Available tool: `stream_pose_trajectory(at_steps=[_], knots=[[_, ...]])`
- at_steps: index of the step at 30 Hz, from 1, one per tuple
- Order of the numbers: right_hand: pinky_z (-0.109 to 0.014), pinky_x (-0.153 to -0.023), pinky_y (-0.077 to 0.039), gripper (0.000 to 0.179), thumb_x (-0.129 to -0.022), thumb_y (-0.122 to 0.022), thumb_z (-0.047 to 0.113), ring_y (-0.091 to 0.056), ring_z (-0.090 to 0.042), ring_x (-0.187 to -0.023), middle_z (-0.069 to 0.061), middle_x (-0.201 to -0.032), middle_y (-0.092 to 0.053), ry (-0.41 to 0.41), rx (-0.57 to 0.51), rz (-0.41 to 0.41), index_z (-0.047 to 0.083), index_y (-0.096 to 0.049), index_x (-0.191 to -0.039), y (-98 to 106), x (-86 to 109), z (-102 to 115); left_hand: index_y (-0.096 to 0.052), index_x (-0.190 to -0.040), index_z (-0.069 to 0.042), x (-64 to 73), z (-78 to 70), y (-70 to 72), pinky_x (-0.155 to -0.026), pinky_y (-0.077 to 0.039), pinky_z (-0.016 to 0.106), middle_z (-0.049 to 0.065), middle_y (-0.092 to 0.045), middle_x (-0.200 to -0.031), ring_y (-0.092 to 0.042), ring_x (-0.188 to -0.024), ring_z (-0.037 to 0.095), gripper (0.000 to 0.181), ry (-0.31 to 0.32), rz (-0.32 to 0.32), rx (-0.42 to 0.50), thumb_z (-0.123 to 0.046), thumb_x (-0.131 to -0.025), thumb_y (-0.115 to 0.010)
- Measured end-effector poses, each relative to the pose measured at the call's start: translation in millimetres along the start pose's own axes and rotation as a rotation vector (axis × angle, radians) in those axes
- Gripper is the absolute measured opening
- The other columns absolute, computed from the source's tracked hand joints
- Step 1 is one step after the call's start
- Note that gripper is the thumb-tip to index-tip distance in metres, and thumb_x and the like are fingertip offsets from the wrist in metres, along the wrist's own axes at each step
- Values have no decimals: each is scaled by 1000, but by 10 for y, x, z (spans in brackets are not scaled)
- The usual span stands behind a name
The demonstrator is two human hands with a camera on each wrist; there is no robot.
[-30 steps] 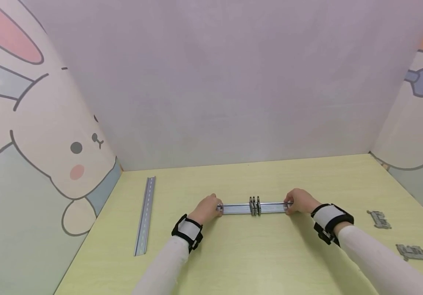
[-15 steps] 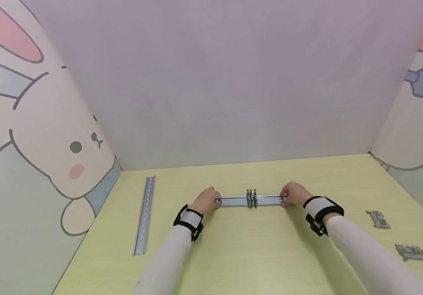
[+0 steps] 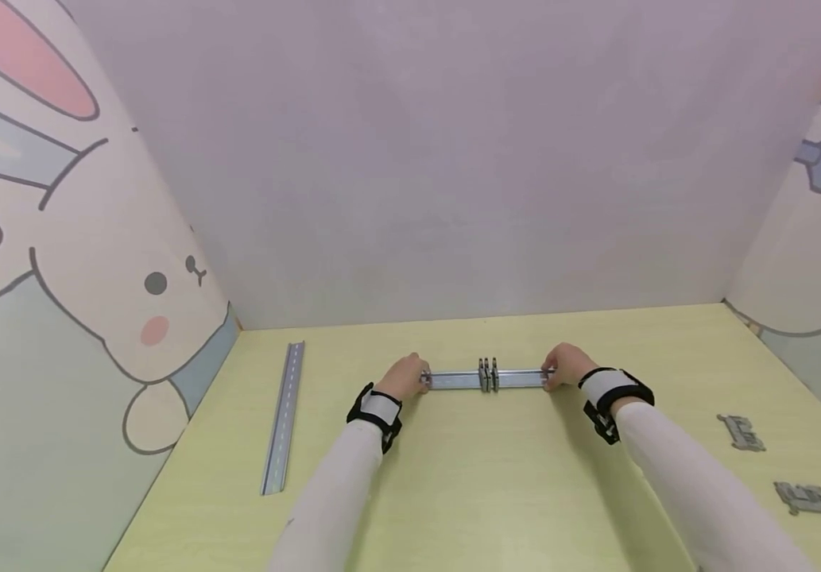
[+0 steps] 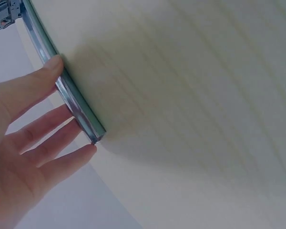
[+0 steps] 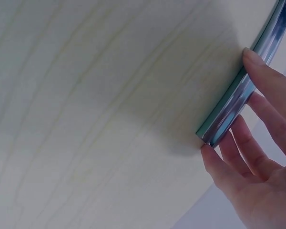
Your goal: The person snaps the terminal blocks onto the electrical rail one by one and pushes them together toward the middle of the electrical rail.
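A slotted metal DIN rail lies crosswise toward the back of the table, held at both ends. Several grey terminal blocks stand side by side near its middle. My left hand grips the left end; in the left wrist view the thumb presses one long edge and the fingers reach along the other. At the opposite end, my right hand pinches the rail between thumb and fingers, one fingertip right at the end corner. The rail's ends are partly hidden by the hands in the head view.
Another slotted rail lies lengthwise on the left side of the pale yellow table. Two flat grey clip-like pieces, one farther back and one nearer, lie at the right. Walls enclose the back and sides.
Both hands have moved the rail with its terminal blocks away from the person, toward the back wall, and slightly left. The grip at both ends stays the same.
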State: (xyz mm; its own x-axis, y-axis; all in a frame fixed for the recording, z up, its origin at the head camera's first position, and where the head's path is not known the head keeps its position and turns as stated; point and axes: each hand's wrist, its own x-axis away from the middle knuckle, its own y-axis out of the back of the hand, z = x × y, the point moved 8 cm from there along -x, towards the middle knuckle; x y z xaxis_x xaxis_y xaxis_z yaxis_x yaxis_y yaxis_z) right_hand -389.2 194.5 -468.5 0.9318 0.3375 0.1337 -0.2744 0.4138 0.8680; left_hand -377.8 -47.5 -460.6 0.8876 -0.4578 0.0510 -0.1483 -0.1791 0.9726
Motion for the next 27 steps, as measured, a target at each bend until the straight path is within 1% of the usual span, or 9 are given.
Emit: stream_pose_trajectory(at_steps=[10, 13, 14, 15, 17, 19, 21, 23, 27], knots=[[-44, -76, -44, 35, -64, -77, 11, -55, -37, -88, -25, -94, -61, -12, -17, 9, -6, -66, -93, -13, -211, -168, -67, -90, -4, -106, 66, 14, -77, -44, 29, 9, -57, -92, -55, -85, 21, 13, 13, -16, 6, -8, -77, -67], [-37, -68, -46, 39, -60, -81, 24, -57, -29, -81, -18, -88, -63, 36, -49, -24, 4, -69, -90, -253, -628, -687, -67, -91, -3, -132, 93, 9, -77, -44, 29, 9, -57, -91, -55, -85, 21, 14, 12, -23, 5, -8, -77, -67], [-36, -66, -46, 42, -56, -82, 31, -57, -27, -78, -15, -87, -64, 51, -52, -33, 8, -70, -89, -395, -859, -996, -66, -91, -2, -143, 101, 7, -77, -45, 29, 10, -57, -91, -55, -85, 21, 15, 14, -23, 7, -8, -77, -67], [-36, -66, -46, 42, -55, -83, 32, -57, -26, -78, -14, -86, -64, 57, -48, -40, 9, -70, -89, -422, -917, -1067, -67, -90, -3, -175, 128, -14, -74, -45, 28, 7, -57, -88, -55, -81, 19, 14, -3, -50, -2, -8, -76, -68], [-32, -62, -45, 40, -56, -83, 32, -56, -23, -74, -11, -84, -64, 101, -59, -65, 11, -71, -87, -469, -1034, -1202, -67, -89, -4, -209, 149, -20, -75, -45, 29, 8, -57, -89, -55, -82, 20, 14, 23, -30, 17, -8, -76, -69], [-39, -70, -45, 41, -58, -82, 26, -56, -30, -83, -16, -92, -63, 40, -55, -8, 7, -69, -93, -486, -1079, -1232, -67, -89, -6, -277, 218, -69, -76, -45, 29, 7, -56, -91, -55, -83, 19, 15, 33, -29, 12, -9, -76, -69], [-36, -67, -45, 38, -58, -82, 21, -56, -28, -79, -15, -88, -64, 52, -40, -38, 5, -70, -91, -429, -1043, -1152, -67, -85, -9, -473, 405, -261, -71, -45, 26, 5, -56, -87, -54, -78, 17, 14, -18, -80, 15, -15, -73, -72], [-35, -62, -45, 39, -54, -84, 26, -56, -26, -75, -13, -85, -64, 52, -36, -60, 8, -70, -87, -572, -1299, -1473, -67, -86, -11, -671, 608, -485, -72, -44, 26, 5, -56, -90, -55, -81, 17, 17, -22, -73, 19, -19, -73, -73], [-39, -68, -45, 40, -59, -82, 24, -56, -30, -81, -16, -93, -63, 34, -16, -54, 7, -69, -93, -676, -1451, -1677, -67, -87, -13, -1110, 1046, -990, -69, -44, 28, 4, -56, -91, -54, -79, 17, 22, -37, -107, 12, -24, -70, -75]])
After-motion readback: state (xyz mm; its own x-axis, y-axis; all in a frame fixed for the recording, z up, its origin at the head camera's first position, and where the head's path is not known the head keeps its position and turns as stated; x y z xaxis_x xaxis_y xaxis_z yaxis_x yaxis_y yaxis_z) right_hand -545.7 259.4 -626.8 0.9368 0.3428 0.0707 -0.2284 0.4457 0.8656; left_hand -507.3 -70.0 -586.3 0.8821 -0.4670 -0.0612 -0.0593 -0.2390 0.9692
